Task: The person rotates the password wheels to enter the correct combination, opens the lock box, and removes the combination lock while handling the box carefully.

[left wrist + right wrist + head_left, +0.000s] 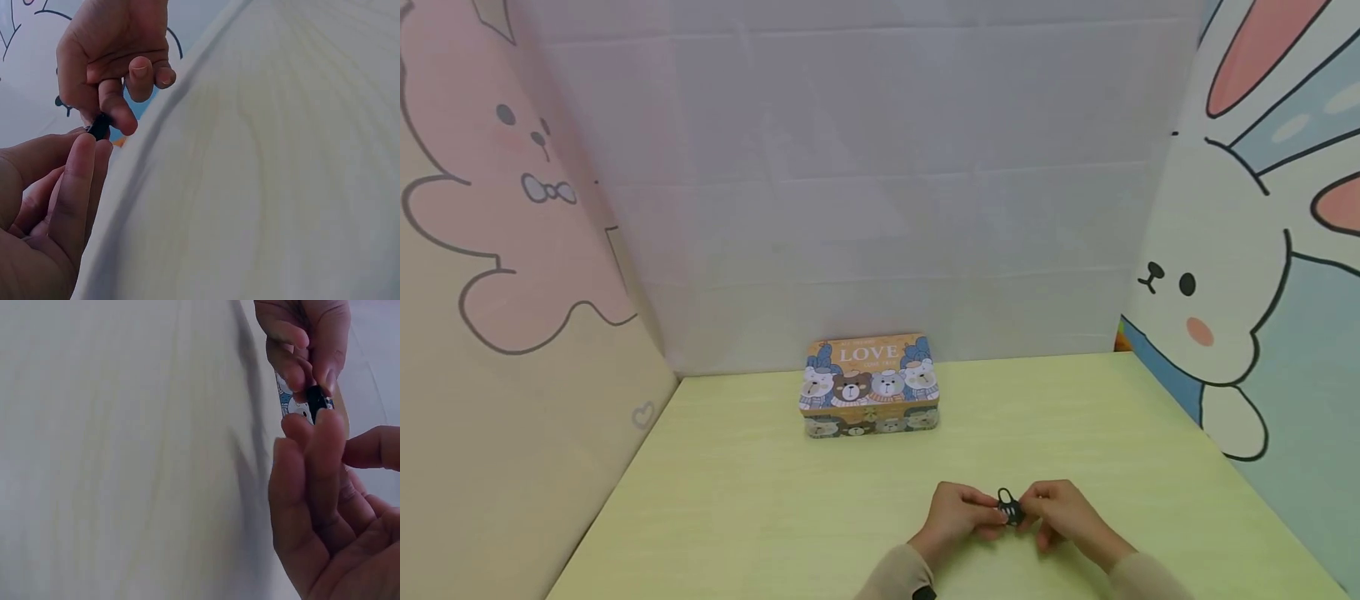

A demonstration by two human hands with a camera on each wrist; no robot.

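Note:
Between both hands, low over the front of the table, is a small black padlock [1010, 508]. Its shackle loop points up, and pale marks like number dials show on its body. The thumb and fingers of my left hand [957, 518] pinch it from the left side. My right hand [1062, 510] pinches its right edge with thumb and forefinger. In the left wrist view only a dark sliver of the padlock [99, 126] shows between the fingertips. From the right wrist, the black body [316, 397] appears partly hidden behind the right fingers.
A rectangular tin box [871, 385] with cartoon bears and the word LOVE stands closed, with a small clasp in front, toward the back of the pale yellow table [730, 500]. Cartoon-printed panels [1217, 333] border both sides, and a white sheet [880, 183] hangs behind.

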